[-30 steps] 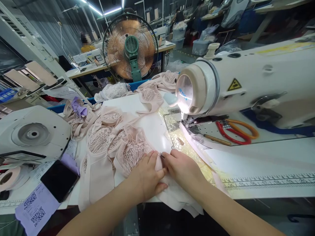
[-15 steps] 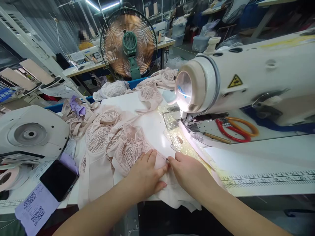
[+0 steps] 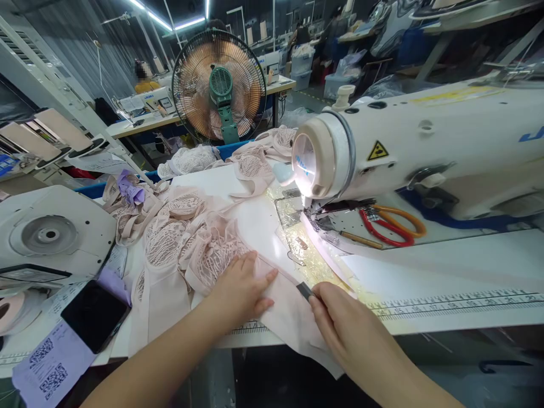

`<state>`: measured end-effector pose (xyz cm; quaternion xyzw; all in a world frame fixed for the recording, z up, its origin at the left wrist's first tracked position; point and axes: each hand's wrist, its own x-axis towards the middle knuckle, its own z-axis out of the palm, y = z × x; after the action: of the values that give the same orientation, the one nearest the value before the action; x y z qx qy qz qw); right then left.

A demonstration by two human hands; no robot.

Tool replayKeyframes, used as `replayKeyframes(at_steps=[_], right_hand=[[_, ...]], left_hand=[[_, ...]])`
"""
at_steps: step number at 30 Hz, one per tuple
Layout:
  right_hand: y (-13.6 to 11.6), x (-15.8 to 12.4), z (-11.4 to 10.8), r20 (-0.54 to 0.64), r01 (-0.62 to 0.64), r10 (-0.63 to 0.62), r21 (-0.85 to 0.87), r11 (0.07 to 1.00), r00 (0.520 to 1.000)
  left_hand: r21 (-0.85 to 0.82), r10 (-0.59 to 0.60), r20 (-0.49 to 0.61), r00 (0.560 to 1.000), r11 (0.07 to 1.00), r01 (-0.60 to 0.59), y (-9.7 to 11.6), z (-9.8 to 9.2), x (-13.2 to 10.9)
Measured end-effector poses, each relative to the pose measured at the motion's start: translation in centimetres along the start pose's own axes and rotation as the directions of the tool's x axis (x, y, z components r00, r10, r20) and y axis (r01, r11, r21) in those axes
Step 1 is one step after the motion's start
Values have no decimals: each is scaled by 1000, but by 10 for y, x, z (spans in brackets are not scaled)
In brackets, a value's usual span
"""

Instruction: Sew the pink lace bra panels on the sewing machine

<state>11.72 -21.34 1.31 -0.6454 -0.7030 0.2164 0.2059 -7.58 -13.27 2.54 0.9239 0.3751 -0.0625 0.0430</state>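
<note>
While the left hand (image 3: 240, 289) has stayed planted on the garment, the right hand (image 3: 346, 317) has drawn away from it toward the right, so that the two, close together a moment ago, now stand clearly apart. The shift has brought the small dark tool (image 3: 305, 292) in the right hand into plainer view; the worker pinches it between thumb and fingers, its flat end pointing toward the left hand. The pale panel (image 3: 284, 309) between the hands also lies flatter than it did, with a stretch of printed ruler showing at its near side, which suggests that the stretch of edge between the hands is now laid out for handling, with the left hand alone steadying it. That hand's fingers are spread and pressed down, the thumb apart, gripping nothing that can be seen. Whether the tool touches the cloth or sits just above it, the view does not quite settle. The garment lies on the white tabletop in front of the worker, left of the sewing machine (image 3: 382, 150), its panel hanging over the near edge. It is a soft, pinkish beige: the panel looks smooth and thin, with a narrow seam-like line running along its upper border, while the lace cup (image 3: 219, 252) beyond the left fingertips is openwork, rumpled and bunched against similar pieces.
</note>
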Motion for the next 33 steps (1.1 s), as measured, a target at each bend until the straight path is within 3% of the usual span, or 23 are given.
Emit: replayKeyframes(at_steps=[3, 5, 11, 17, 22, 33], right_hand=[[2, -9, 9, 6, 38, -41, 285, 958, 999], [10, -9, 12, -16, 64, -63, 299, 952, 998], [30, 12, -5, 31, -12, 9, 84, 996, 999], [10, 51, -11, 56, 64, -50, -283, 957, 997], [1, 70, -3, 93, 153, -129, -317, 936, 987], [0, 82, 17, 86, 225, -208, -370, 901, 974]], left_hand=[[50, 17, -52, 999, 999, -14, -10, -4, 5], [81, 70, -54, 996, 995, -65, -9, -2, 8], [112, 93, -144, 985, 991, -77, 11, 19, 9], [-21, 41, -135, 990, 999, -44, 13, 24, 3], [-70, 36, -117, 992, 997, -45, 11, 23, 3], [-70, 87, -132, 987, 993, -97, 9, 21, 6]])
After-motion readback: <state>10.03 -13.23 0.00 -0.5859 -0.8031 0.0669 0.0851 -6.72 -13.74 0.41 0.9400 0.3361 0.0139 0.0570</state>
